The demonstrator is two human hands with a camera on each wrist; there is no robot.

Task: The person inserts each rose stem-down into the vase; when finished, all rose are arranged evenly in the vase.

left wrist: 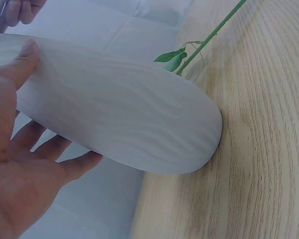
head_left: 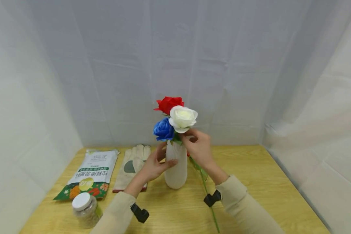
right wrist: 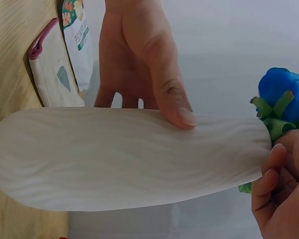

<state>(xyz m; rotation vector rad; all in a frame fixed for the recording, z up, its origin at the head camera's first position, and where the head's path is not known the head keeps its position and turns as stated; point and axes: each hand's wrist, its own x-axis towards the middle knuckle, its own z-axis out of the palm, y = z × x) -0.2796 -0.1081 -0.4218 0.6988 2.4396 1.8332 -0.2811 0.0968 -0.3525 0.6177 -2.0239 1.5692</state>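
Observation:
A white vase (head_left: 175, 167) with a rippled surface stands upright on the table. My left hand (head_left: 155, 164) holds its upper side, thumb across the front and fingers behind, as the left wrist view also shows. At the mouth, my right hand (head_left: 198, 146) pinches the white rose (head_left: 183, 119) just below its bloom; the stem there is hidden by the fingers. A blue rose (head_left: 163, 129) and a red rose (head_left: 169, 104) stand in the vase beside it. In the right wrist view, the right fingertips (right wrist: 275, 158) are right at the vase's rim.
Another flower's green stem (head_left: 206, 187) lies on the table (head_left: 251, 188) under my right forearm, a bit of red at its far end. To the left are work gloves (head_left: 125, 177), a printed bag (head_left: 90, 172) and a white-lidded jar (head_left: 86, 211). White sheeting (head_left: 175, 48) hangs behind.

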